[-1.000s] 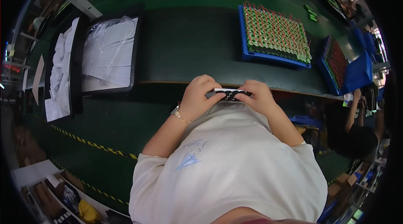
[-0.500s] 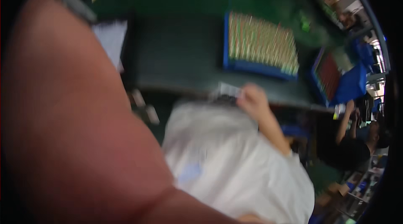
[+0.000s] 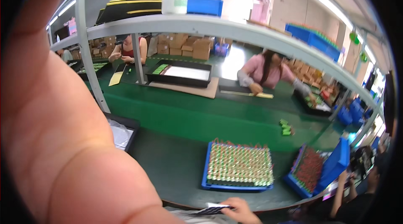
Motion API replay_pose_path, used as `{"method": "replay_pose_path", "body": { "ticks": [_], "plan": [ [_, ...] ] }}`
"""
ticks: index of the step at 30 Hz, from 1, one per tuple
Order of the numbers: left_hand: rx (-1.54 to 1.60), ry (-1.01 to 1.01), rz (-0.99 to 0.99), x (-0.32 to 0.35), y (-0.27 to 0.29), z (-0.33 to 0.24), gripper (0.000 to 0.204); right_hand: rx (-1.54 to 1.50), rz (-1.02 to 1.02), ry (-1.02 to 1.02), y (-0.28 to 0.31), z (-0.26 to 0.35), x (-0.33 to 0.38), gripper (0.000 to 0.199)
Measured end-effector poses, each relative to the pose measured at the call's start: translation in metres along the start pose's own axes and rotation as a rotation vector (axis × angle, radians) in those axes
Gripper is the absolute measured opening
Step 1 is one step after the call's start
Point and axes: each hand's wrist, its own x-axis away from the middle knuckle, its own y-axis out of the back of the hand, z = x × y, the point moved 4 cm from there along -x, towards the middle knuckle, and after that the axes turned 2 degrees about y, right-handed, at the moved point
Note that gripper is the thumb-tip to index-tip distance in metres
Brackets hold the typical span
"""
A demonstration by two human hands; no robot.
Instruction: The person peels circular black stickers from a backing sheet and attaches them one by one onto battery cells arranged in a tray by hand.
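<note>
The right hand (image 3: 241, 210) sits at the near edge of the worktop (image 3: 176, 161), its fingers pinched on a small dark flat pack with a white label (image 3: 214, 209), which lies just over that near edge. The left hand (image 3: 63, 119) is raised very close to the camera and fills the left half of the view; whether its fingers are curled or loose cannot be told

Just beyond the pack stands one blue tray (image 3: 238, 169) packed with upright green cylindrical cells, near the middle of the dark green worktop. A second blue tray (image 3: 312, 169), holding red-topped cells, is tilted at the right edge. One black tray with a clear bag (image 3: 121, 131) sits at the left edge. Bare green surface lies between the black tray and the first blue tray

Behind runs a lighter green belt (image 3: 201, 113) with a few loose green cells (image 3: 286, 127). A grey shelf frame (image 3: 201, 24) crosses above, carrying boxes. Two people (image 3: 268, 73) work at the far side, in a room stacked with cartons
</note>
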Motion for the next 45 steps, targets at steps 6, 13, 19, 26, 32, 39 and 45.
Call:
{"method": "replay_pose_path", "body": {
  "ticks": [6, 13, 19, 26, 32, 39, 45],
  "plan": [
    [0.052, 0.237, 0.021, 0.035, -0.024, -0.012, 0.071, -0.027, -0.063, 0.051, 0.008, 0.003, -0.033, 0.023],
    [0.163, 0.358, -0.002, 0.036, -0.030, -0.015, 0.075, -0.116, -0.127, -0.014, -0.006, -0.003, -0.046, 0.018],
    [0.453, 0.958, 0.467, 0.119, -0.054, -0.060, 0.055, -0.037, -0.200, 0.063, 0.006, 0.011, -0.065, 0.015],
    [0.655, 2.077, 0.631, 0.073, 0.002, -0.082, 0.017, -0.066, -0.167, 0.118, 0.004, 0.007, -0.078, 0.016],
    [1.725, 1.710, 0.094, 0.063, -0.108, -0.066, 0.039, -0.088, -0.124, 0.123, -0.015, -0.020, -0.067, 0.026],
    [2.791, 0.686, -0.623, 0.029, -0.197, -0.132, 0.071, -0.134, -0.049, -0.065, -0.026, -0.035, -0.059, 0.020],
    [2.304, 0.918, 0.159, 0.074, -0.201, -0.135, 0.045, -0.145, -0.072, -0.104, -0.007, -0.038, -0.043, 0.019]
  ]
}}
